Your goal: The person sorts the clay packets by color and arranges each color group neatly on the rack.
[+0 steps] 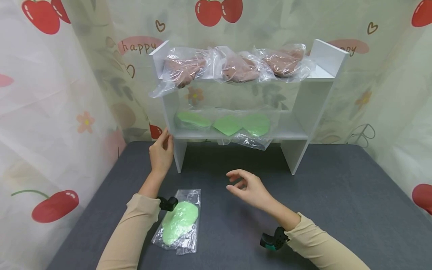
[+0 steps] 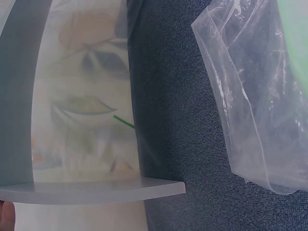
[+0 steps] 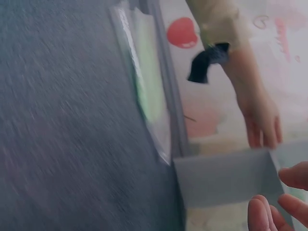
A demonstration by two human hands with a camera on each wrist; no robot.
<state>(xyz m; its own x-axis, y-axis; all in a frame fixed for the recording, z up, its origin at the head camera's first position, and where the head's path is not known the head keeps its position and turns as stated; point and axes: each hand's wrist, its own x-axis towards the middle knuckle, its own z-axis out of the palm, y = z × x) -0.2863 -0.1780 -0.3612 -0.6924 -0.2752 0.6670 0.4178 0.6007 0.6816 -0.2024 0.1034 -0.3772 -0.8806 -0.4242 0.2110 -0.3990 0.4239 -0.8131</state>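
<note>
A white two-tier shelf (image 1: pixel 324 108) stands at the back of the table. At its left side panel, my left hand (image 1: pixel 161 152) touches the outer side near the front edge, its fingers fairly straight; one fingertip (image 2: pixel 6 216) shows in the left wrist view. My right hand (image 1: pixel 249 187) hovers before the shelf with loosely bent fingers and nothing in them. Close to the left forearm lies a clear bag (image 1: pixel 180 221) holding a flat, light green piece. On the middle board sit flat green pieces (image 1: pixel 256 124) in clear plastic, which overhangs the front edge.
Three clear bags of brown, lumpy items (image 1: pixel 236 67) line the top board; the left one hangs over the side. Dark grey cloth (image 1: pixel 337 195) covers the table. Cherry-printed curtains (image 1: pixel 54 112) enclose it at the back and sides. A thin cable (image 1: pixel 362 133) shows behind the right side.
</note>
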